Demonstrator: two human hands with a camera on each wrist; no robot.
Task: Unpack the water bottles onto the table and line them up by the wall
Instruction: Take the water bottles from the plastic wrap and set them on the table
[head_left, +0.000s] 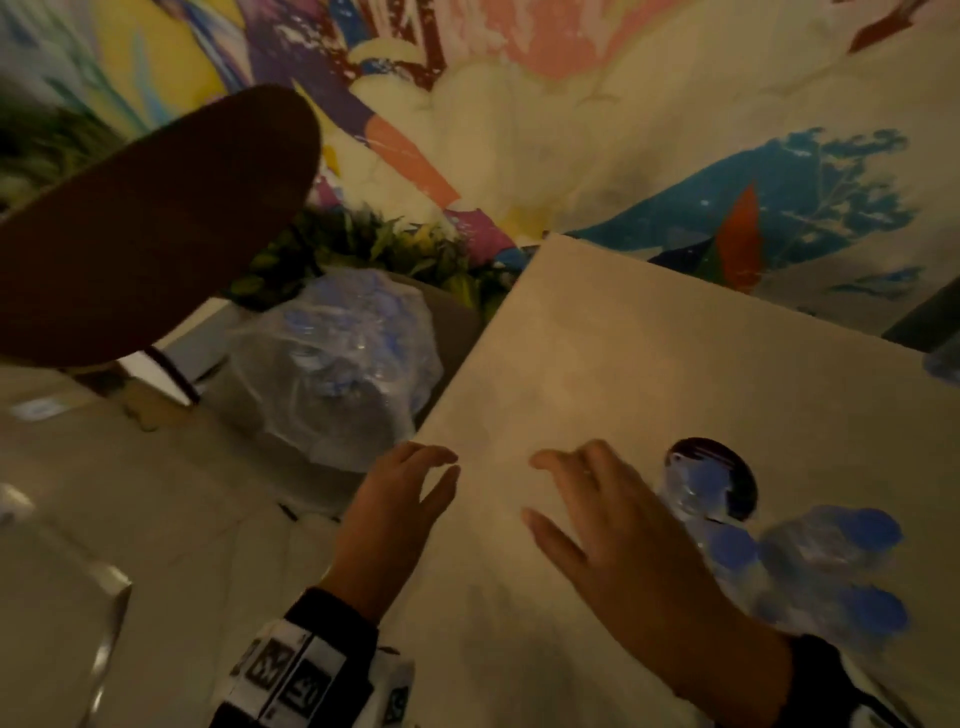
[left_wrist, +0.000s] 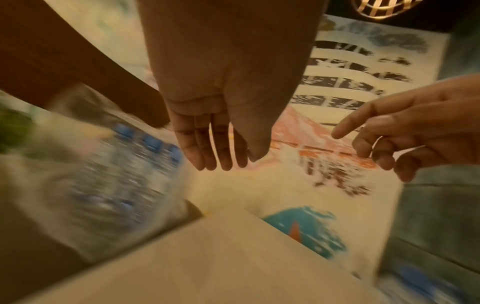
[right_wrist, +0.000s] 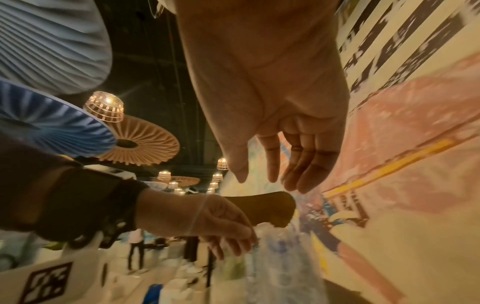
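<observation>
A shrink-wrapped pack of water bottles (head_left: 337, 364) with blue caps sits low beside the table's left edge, blurred in the left wrist view (left_wrist: 116, 174). Several loose blue-capped bottles (head_left: 831, 561) lie bunched on the beige table (head_left: 649, 353) at the right, partly behind my right forearm. My left hand (head_left: 441, 465) hovers at the table's left edge, fingers relaxed, holding nothing. My right hand (head_left: 540, 488) is spread above the tabletop, also empty. From the wrists, the left hand (left_wrist: 228, 164) and the right hand (right_wrist: 270, 183) show straight fingers apart from any bottle.
A dark brown chair back (head_left: 156, 223) rises left of the pack. The colourful mural wall (head_left: 675, 130) runs along the table's far side. Green plants (head_left: 395, 249) sit by the wall behind the pack. A dark round shape (head_left: 727, 467) lies on the table among the bottles.
</observation>
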